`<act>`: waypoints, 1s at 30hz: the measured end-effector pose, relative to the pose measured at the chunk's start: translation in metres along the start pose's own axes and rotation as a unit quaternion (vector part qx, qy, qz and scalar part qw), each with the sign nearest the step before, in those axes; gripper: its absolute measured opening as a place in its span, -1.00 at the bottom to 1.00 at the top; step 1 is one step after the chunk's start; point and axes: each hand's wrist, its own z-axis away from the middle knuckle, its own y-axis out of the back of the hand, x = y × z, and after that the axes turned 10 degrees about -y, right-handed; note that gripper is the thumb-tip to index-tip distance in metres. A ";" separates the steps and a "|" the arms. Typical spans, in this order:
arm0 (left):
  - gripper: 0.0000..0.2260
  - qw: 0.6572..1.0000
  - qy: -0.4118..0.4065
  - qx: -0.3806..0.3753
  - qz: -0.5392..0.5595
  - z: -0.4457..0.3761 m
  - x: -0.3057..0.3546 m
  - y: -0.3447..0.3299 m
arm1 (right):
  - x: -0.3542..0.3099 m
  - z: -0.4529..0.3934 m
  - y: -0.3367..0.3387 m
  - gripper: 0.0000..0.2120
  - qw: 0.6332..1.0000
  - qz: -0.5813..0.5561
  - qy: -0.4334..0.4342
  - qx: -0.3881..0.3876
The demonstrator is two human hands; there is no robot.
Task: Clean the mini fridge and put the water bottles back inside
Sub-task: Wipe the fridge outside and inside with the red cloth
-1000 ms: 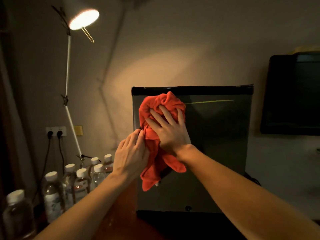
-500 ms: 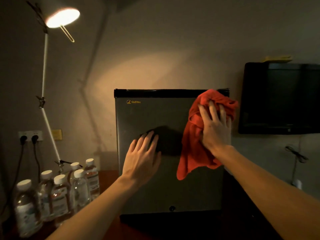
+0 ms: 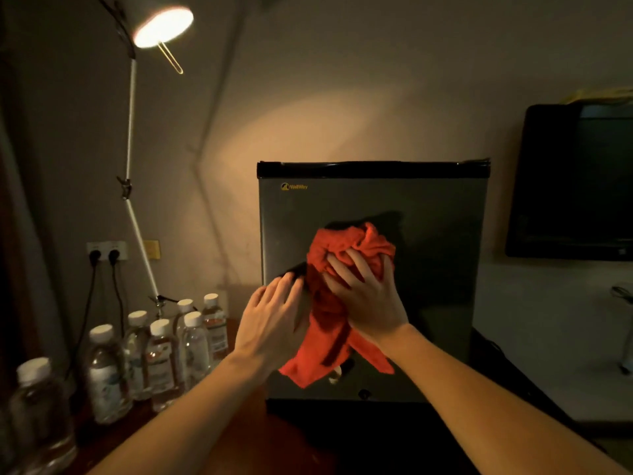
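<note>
My right hand (image 3: 368, 296) presses the bunched red cloth (image 3: 337, 303) on the mini fridge door (image 3: 428, 269), left hand (image 3: 274, 320) spread flat at nine o'clock, water bottles (image 3: 161, 351) farther left.

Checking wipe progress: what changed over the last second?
The right hand swept the red cloth from the fridge door's upper left across to its upper right, then down to the middle. The left hand let go of the cloth and now lies flat on the door. The door stays closed, the bottles untouched.
</note>
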 end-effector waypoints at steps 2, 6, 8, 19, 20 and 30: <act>-0.39 1.000 -0.010 -0.003 0.009 0.001 0.010 -0.003 | 0.012 0.023 -0.002 -0.53 1.000 0.010 -0.001 -0.026; -0.42 0.999 -0.036 -0.010 0.020 0.002 0.036 -0.006 | 0.032 0.058 0.008 -0.34 0.994 0.027 -0.031 -0.098; -0.47 0.999 -0.046 -0.007 0.028 0.002 0.047 -0.007 | 0.046 0.067 0.014 -0.26 0.992 0.019 -0.051 -0.114; -0.45 0.997 -0.071 -0.016 0.020 -0.035 0.087 -0.018 | 0.090 0.075 0.015 -0.20 0.979 -0.060 -0.154 -0.119; -0.46 0.997 -0.072 -0.009 0.021 -0.039 0.090 -0.019 | 0.092 0.075 0.012 -0.26 0.981 -0.065 -0.151 -0.106; -0.56 0.988 -0.121 0.100 -0.011 -0.085 0.104 -0.029 | 0.115 0.041 -0.009 -0.25 0.992 -0.066 -0.104 0.028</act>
